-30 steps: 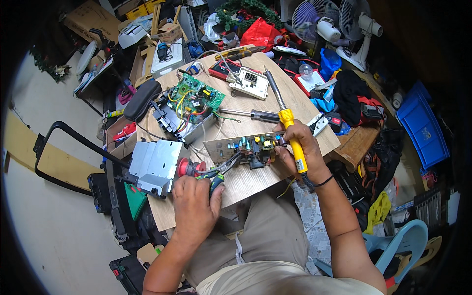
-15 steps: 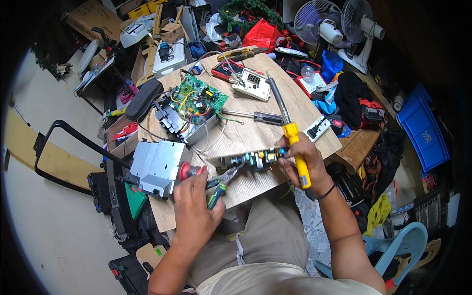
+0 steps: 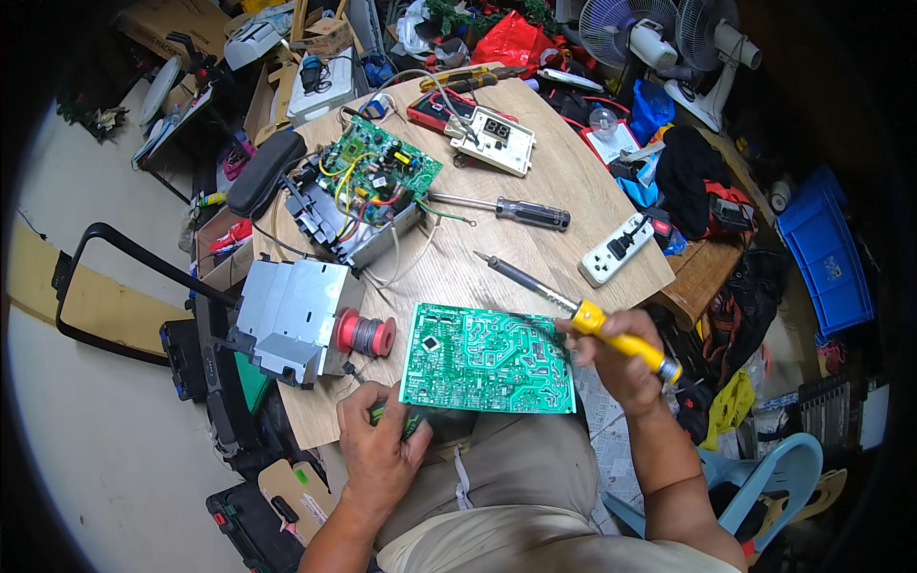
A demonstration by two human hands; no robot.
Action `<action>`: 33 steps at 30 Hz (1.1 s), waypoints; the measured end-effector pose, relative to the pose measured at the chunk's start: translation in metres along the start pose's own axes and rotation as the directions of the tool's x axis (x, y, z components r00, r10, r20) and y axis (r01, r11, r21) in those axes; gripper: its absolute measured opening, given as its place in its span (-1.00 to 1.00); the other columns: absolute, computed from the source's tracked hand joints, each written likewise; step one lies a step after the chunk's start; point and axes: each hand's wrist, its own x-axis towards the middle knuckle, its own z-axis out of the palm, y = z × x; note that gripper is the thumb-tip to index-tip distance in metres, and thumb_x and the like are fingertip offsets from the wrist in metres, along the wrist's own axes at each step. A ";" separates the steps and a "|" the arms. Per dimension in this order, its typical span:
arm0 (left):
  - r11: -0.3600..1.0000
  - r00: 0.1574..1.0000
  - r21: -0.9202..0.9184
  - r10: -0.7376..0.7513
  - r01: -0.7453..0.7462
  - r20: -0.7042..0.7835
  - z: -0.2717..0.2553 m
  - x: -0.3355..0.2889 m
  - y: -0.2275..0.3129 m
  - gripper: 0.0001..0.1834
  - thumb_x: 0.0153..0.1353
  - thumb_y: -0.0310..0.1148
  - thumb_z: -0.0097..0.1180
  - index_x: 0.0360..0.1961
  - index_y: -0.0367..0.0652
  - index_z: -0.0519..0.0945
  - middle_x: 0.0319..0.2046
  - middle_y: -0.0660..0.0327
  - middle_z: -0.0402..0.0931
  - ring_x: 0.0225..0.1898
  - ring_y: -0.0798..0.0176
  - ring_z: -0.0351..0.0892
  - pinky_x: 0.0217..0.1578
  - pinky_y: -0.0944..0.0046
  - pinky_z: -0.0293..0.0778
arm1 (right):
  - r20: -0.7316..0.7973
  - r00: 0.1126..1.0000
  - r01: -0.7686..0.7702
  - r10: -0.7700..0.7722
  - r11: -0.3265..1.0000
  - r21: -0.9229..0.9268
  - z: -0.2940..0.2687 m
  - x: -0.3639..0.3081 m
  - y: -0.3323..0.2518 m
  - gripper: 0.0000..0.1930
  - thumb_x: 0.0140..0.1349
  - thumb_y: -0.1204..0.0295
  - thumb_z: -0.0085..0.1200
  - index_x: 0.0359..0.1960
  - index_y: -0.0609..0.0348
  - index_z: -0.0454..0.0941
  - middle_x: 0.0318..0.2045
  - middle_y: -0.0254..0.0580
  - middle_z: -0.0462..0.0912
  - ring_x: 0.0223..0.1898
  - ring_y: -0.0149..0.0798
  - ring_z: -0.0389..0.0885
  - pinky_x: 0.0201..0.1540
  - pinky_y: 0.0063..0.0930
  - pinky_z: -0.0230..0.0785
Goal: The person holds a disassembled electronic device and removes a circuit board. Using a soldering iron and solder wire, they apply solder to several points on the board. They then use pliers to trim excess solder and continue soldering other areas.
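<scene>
A green circuit board [image 3: 487, 358] shows its soldered underside at the table's front edge, above my lap. My left hand [image 3: 374, 444] is closed round green-and-black pliers [image 3: 390, 417] at the board's lower left corner; the fingers hide much of the tool. My right hand [image 3: 630, 368] grips a yellow-handled soldering iron [image 3: 626, 344], its tip pointing up and left over the table. The fingers of that hand are close to the board's right edge; whether they touch it I cannot tell. Left of the board lies a red spool of solder wire [image 3: 368, 336].
A metal housing [image 3: 294, 320] stands at the table's left, behind it a chassis with a wired board [image 3: 377, 177]. A screwdriver [image 3: 530, 213], display module [image 3: 495, 141] and power strip [image 3: 616, 250] lie farther back. A blue chair [image 3: 778, 482] is at lower right.
The circuit board has turned from edge-on with components showing to its soldered side facing up. The soldering iron has swung from steep to slanting left, and the pliers have shifted left and down.
</scene>
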 end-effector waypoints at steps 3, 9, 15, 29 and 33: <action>1.000 1.000 0.005 -0.008 0.008 0.004 0.000 0.000 0.000 -0.29 -0.11 -0.42 0.53 0.19 -0.10 0.65 -0.09 0.05 0.50 -0.04 -0.06 0.47 0.01 -0.03 0.42 | -0.119 0.992 -0.012 0.032 0.986 0.164 -0.015 0.002 0.000 -0.30 0.45 -0.25 0.03 0.31 0.07 0.39 -0.37 -0.25 0.60 -0.16 -0.26 0.65 0.36 0.43 0.35; 1.000 0.999 0.025 0.006 -0.007 0.039 -0.004 0.003 -0.001 -0.32 -0.12 -0.45 0.52 0.14 -0.17 0.64 -0.06 -0.02 0.43 -0.07 -0.07 0.51 -0.03 0.01 0.49 | -0.213 0.943 -0.147 0.256 0.894 0.423 -0.034 0.002 -0.004 -0.68 0.33 0.30 0.13 -0.01 0.27 0.57 -0.21 0.03 0.68 -0.48 -0.48 0.43 0.05 -0.21 0.61; 1.000 0.999 0.009 -0.003 0.003 0.033 -0.005 0.004 0.001 -0.30 -0.10 -0.42 0.52 0.18 -0.12 0.65 -0.11 0.05 0.50 -0.05 -0.06 0.47 0.00 -0.03 0.42 | -0.293 0.908 -0.135 0.299 0.872 0.470 -0.026 0.004 0.001 -0.78 0.27 0.36 0.15 -0.14 0.21 0.51 -0.24 0.05 0.66 -0.45 -0.42 0.43 -0.23 -0.49 0.47; 1.000 0.999 0.023 0.005 -0.006 0.031 -0.004 0.001 0.000 -0.28 -0.09 -0.44 0.50 0.21 -0.12 0.63 -0.10 0.04 0.49 -0.06 -0.06 0.46 0.01 -0.03 0.41 | -0.311 0.921 -0.178 0.234 0.964 0.198 -0.012 0.007 -0.007 -0.77 0.18 0.29 0.24 -0.27 0.13 0.51 -0.52 -0.30 0.37 -0.32 -0.29 0.39 -0.22 -0.30 0.48; 1.000 1.000 0.022 0.016 -0.016 0.025 -0.004 0.000 0.000 -0.27 -0.09 -0.44 0.50 0.22 -0.12 0.61 -0.10 0.04 0.49 -0.06 -0.06 0.46 0.01 -0.03 0.41 | -0.240 0.949 -0.142 0.202 0.959 0.247 -0.017 0.003 -0.004 -0.77 0.23 0.33 0.21 -0.20 0.18 0.51 -0.33 -0.07 0.53 -0.29 -0.27 0.46 -0.20 -0.41 0.31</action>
